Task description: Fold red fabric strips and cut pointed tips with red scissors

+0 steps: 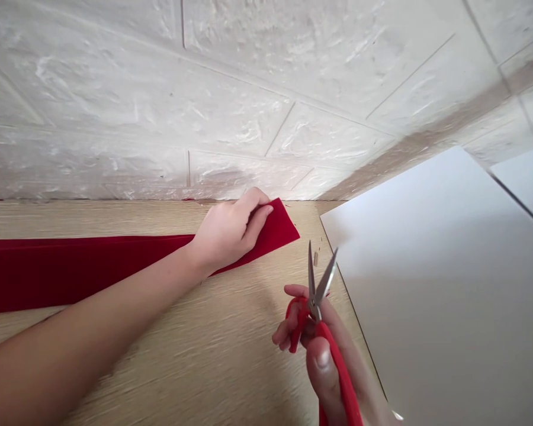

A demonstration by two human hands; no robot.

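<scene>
Two hands work near the far edge of the wooden tabletop (257, 349). The left hand (228, 234) lies open and presses down the end of a red cloth strip (71, 269), which seems soft and light, so it is best held flat. The right hand (313, 349) closes around red-handled scissors (314, 305), whose blades stand open on nothing.

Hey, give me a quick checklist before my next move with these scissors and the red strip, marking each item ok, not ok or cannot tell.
1. Left hand holding down the red fabric strip: ok, it presses near the strip's end.
2. Right hand gripping the scissors: ok, fingers are through the red handles.
3. Blades open and off the strip: ok.
4. Blade sharpness: cannot tell.
5. Wood-grain tabletop free of scraps: not ok, small scraps lie near the blades.
6. White board off the strip: ok, they sit apart.
</scene>
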